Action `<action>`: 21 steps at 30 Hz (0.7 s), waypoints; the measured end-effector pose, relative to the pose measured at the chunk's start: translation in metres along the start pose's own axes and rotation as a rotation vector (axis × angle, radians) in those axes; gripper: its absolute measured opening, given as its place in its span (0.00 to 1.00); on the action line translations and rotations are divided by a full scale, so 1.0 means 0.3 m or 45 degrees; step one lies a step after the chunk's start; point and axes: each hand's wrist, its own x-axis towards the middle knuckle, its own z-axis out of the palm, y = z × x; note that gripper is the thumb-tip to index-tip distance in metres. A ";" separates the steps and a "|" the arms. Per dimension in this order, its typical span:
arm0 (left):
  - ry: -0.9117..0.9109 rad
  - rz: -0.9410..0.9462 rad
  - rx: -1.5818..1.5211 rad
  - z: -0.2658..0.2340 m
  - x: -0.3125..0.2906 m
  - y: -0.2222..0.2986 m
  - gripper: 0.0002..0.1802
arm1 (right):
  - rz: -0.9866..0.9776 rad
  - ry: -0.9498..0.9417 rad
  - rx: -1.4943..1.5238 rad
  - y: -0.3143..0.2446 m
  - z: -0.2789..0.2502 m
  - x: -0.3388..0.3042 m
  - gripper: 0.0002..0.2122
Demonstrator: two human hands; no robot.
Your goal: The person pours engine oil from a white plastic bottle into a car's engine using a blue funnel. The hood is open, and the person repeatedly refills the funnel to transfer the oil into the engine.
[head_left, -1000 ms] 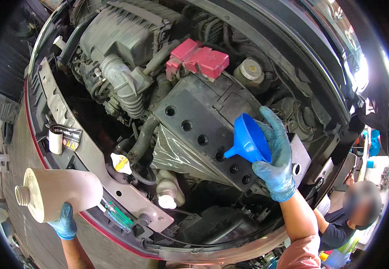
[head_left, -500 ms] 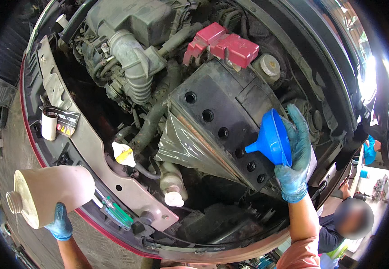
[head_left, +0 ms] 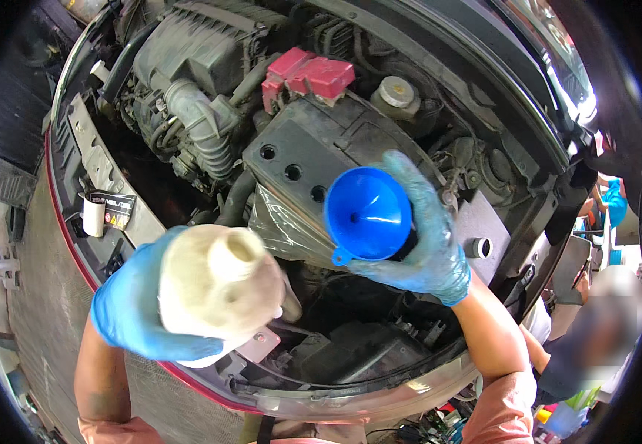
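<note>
Two hands gripping | left hand (head_left: 132, 307): bottle (head_left: 217, 285), mouth up | right hand (head_left: 428, 244): funnel (head_left: 368, 214)

Single head-worn fisheye view, looking steeply down into open engine bay (head_left: 210, 89) from front of car, close range. Own forearms enter from lower edge. Edges bend, dark rim vignette. No second view.

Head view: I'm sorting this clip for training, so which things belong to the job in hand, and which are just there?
In hand:
- blue funnel, held by the right hand over the black battery
- white bottle, uncapped, in the left hand

Just there:
- red terminal cover
- round reservoir cap
- ribbed air hose
</note>
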 end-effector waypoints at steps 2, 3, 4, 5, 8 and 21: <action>-0.262 0.091 -0.071 0.048 0.123 0.056 0.49 | 0.015 -0.037 -0.036 -0.002 0.006 -0.002 0.54; -0.322 0.134 -0.038 0.065 0.154 0.078 0.46 | -0.070 -0.005 -0.064 0.000 0.010 0.000 0.53; -0.366 0.095 0.000 0.073 0.181 0.092 0.46 | -0.068 -0.003 -0.052 0.002 0.010 -0.001 0.52; -0.420 0.066 0.012 0.076 0.205 0.099 0.45 | -0.070 -0.016 -0.055 0.003 0.007 -0.003 0.51; -0.521 -0.085 -0.027 0.077 0.242 0.103 0.47 | -0.103 -0.008 0.021 0.007 0.009 -0.002 0.51; -0.671 -0.267 0.039 0.037 0.264 0.118 0.44 | -0.255 0.047 -0.012 0.012 0.034 -0.002 0.49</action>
